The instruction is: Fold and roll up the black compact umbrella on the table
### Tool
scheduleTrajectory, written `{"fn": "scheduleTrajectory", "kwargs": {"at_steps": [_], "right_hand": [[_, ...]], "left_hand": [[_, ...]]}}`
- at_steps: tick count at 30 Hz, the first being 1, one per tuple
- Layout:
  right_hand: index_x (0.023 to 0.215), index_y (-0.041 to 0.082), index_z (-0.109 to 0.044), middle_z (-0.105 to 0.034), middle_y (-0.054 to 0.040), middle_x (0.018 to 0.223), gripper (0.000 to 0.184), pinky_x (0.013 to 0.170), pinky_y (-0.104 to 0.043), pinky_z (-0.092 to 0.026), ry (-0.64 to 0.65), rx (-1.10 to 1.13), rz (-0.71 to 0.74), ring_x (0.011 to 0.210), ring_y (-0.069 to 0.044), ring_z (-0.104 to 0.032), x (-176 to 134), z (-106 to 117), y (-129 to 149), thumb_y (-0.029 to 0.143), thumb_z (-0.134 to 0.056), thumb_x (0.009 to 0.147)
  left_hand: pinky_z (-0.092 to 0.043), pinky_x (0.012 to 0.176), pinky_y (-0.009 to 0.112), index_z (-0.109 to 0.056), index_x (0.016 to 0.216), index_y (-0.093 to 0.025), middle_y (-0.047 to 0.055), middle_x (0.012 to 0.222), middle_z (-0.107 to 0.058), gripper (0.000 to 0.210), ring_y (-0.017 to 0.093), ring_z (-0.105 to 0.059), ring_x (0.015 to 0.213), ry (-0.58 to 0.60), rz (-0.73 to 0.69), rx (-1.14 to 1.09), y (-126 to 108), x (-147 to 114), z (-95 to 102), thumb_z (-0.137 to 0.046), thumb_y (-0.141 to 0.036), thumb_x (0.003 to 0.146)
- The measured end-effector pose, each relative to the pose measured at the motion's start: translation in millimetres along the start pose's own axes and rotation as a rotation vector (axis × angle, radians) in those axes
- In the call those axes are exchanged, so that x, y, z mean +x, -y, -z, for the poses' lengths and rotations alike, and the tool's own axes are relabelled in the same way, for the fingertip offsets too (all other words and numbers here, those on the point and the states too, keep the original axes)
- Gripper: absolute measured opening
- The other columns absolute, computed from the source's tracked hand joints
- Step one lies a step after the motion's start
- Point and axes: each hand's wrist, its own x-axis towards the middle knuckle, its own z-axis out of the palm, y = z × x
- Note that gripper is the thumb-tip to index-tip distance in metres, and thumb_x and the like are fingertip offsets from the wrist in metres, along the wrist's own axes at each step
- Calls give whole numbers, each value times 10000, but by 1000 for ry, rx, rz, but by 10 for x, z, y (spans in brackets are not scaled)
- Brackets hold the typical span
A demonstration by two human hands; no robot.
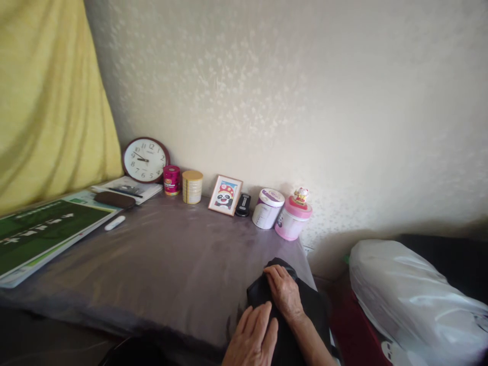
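Right hand (282, 291) on black cloth (314, 305), table's (171, 264) near right corner

I see its fingers bent over a fold; how firmly, I can't tell. The left hand (252, 335), loosely open, partly blocks the cloth. Beyond: pink tub (290, 226), white tub (266, 213), frame (224, 195), clock (145, 160). Green book (46, 229) far left; white bag (412, 295) right, off the table.

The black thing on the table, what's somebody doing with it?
A person has their hands at a soft-looking black item near the right-hand edge of the table. The right hand lies on its bunched top. The left hand is closer to us, fingers stretched out; I can't tell whether it's touching. Behind them stand a pink-lidded tub with a little figurine on top, a panda picture and a clock.
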Motion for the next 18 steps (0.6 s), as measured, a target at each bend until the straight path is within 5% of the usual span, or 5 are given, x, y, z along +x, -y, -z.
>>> {"fn": "scheduleTrajectory", "kwargs": {"at_steps": [5,9,13,18], "right_hand": [[929,235,-609,-661,-22,820,221,717,-273,-489,-27,37,-32,785,-164,-615,-14,21,-4,238,-388,916],[974,229,-615,-680,-32,921,218,811,-290,-494,15,204,48,890,-162,-616,-121,132,41,232,-406,911],[986,235,-636,-690,-18,992,262,1017,-409,-369,148,253,173,1093,-182,-552,-199,175,29,191,-388,915],[978,232,-654,-687,-23,1029,316,1034,-471,-323,221,183,74,1124,-203,-538,-27,42,-282,228,-340,935]], "left_hand": [[-388,991,381,-104,1412,-147,147,1393,-378,663,274,-362,1277,-42,24,229,-11,-43,-291,-395,-67,822],[-425,967,366,-57,1417,-145,148,1387,-385,705,266,-387,1262,-38,91,268,-18,-107,-481,-352,-5,791],[-471,924,347,-55,1419,-160,150,1364,-419,728,271,-432,1228,-36,95,250,1,-131,-572,-345,21,776],[-467,937,359,-26,1417,-180,159,1377,-397,782,287,-433,1225,-16,144,202,-41,-128,-608,-382,42,757]]}}
